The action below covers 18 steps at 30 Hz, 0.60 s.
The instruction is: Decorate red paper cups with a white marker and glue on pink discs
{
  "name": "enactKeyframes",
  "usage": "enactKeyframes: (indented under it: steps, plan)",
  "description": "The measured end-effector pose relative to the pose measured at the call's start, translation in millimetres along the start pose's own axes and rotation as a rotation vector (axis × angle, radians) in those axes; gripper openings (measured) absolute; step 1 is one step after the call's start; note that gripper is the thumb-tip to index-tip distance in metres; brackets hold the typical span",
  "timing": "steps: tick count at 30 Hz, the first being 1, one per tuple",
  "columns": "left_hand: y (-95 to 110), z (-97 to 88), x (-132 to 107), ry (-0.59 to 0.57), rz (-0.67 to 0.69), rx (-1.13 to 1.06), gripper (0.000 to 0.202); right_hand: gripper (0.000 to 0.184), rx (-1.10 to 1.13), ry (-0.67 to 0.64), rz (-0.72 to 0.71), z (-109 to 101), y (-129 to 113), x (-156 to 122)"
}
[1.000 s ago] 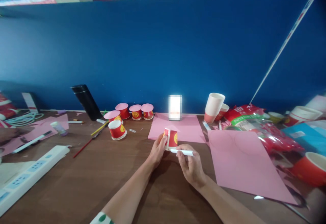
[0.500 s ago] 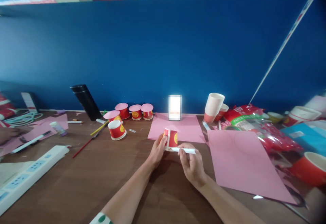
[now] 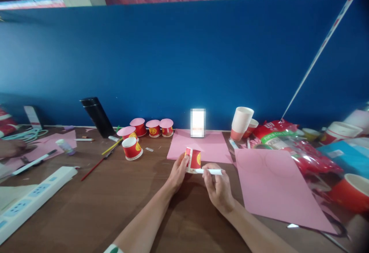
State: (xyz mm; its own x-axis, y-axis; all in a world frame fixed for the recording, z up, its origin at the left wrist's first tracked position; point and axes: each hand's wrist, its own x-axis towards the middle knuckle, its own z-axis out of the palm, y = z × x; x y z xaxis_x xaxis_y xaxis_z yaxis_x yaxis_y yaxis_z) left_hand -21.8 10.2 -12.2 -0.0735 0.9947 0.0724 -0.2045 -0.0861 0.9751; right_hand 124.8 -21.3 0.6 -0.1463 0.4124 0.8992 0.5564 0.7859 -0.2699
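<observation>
Head view: the brown desk (image 3: 138,203) ends at its far edge against a blue partition (image 3: 184,53); its near edge lies out of frame. Bare wood stretches from the white power strip (image 3: 40,188) on the desk's left side to the large pink sheet (image 3: 276,187) on its right. Near the far edge stand four disc-topped cups (image 3: 154,130), with pink paper (image 3: 215,143) around the middle and a red plastic bag (image 3: 276,138) farther right. White characters and a green band mark the bag, the lettering too blurred to read in full. Round gold emblems show on several cups. The left hand (image 3: 179,171) pinches a red cup (image 3: 196,159) from its left side, in front of the pink paper's near edge. The right hand (image 3: 217,187) is closed around a white pen (image 3: 211,172), held nearly level, its left end at the cup's lower rim; whether they touch cannot be told.
</observation>
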Motion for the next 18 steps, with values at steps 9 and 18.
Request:
enactKeyframes:
  steps: [9,18]
  plan:
    - [1.9,0.4,-1.2,-0.010,0.002,-0.001,0.045,0.009,0.029,-0.011,0.016,0.1,-1.4,1.7]
    - [1.4,0.8,1.0,-0.060,0.026,0.022,0.051,0.010,0.038,-0.062,0.070,-0.6,-1.9,0.1]
